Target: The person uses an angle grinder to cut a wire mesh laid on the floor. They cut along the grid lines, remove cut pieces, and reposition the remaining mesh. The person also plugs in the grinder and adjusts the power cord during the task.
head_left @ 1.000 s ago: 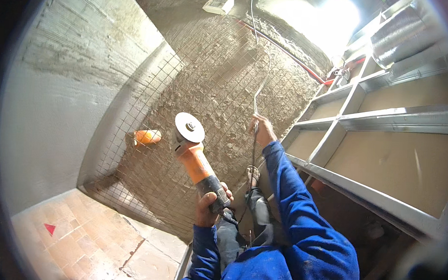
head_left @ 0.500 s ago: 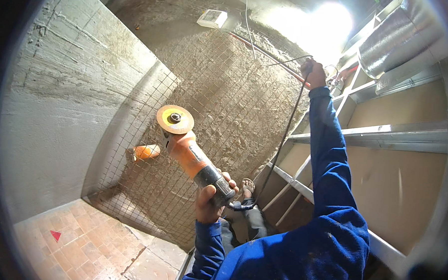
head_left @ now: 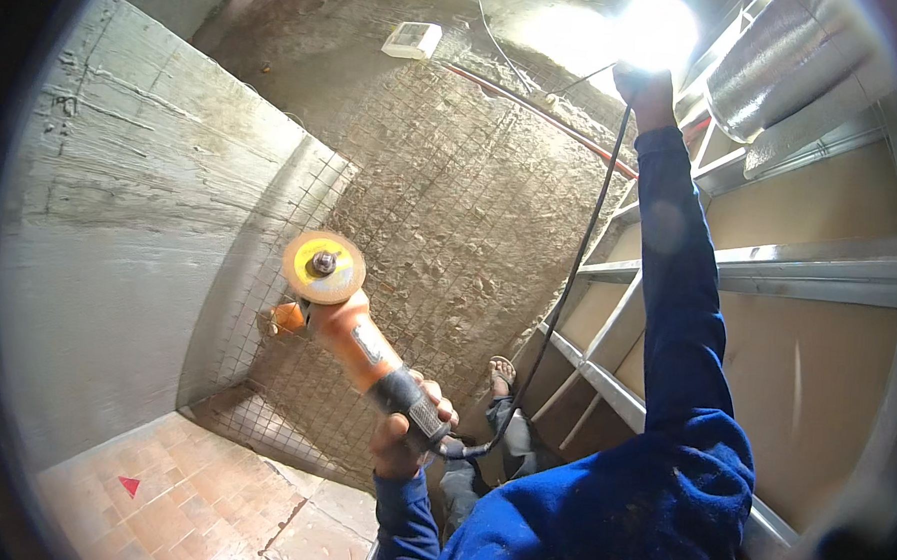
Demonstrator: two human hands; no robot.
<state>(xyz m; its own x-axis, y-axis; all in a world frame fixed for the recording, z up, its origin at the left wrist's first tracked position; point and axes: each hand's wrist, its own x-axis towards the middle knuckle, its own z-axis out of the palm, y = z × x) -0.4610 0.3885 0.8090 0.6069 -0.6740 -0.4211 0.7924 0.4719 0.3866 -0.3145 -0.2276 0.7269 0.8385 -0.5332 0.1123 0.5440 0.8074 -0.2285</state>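
In my left hand [head_left: 395, 452] is an orange and black angle grinder [head_left: 351, 344], its fingers wrapped round the dark rear body. The grinder tilts up to the left, and its yellow-centred cutting disc [head_left: 330, 278] faces me. From its rear end a black power cord [head_left: 582, 248] loops and runs up to my raised right hand [head_left: 647, 94]. That hand is closed on the cord just below a glaring bright lamp [head_left: 658, 31]. Glare partly hides its fingers. Beyond the grinder, wire mesh [head_left: 235, 356] spreads over rough ground.
An orange object [head_left: 288, 317] lies by the mesh, partly hidden. A concrete wall [head_left: 140, 237] stands left, above a tiled floor [head_left: 175, 478]. Metal framing [head_left: 809, 271] and a silver roll [head_left: 773, 69] line the right. A white box [head_left: 412, 40] and red pipe [head_left: 546, 119] are at the back.
My right hand has risen toward the lamp, drawing the cord up with it. The grinder in my left hand has shifted left and slightly down, and now covers more of the orange object.
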